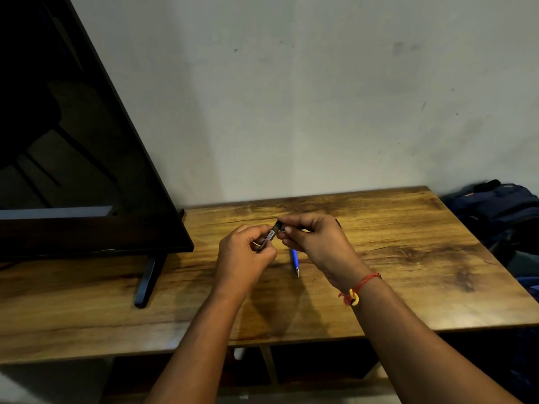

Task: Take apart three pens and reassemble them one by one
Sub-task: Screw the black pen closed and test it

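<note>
So the left hand (245,252) grips the lower barrel of the dark pen (269,236) and the right hand (315,240) pinches its top end, both held above the tabletop (408,258); I'd hold the barrel steady and twist only the top, pulling straight along it. Pen's slim and blackish with a pale label strip, tilted up to the right, with a blue pen (295,260) lying on the wood below

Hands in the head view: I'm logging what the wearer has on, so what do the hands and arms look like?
Both forearms are bare: no sleeves, no gloves. Nothing is worn on the left hand or its wrist. Behind the right hand, a red thread band circles the wrist, with a yellow and red knot hanging from it.
</note>
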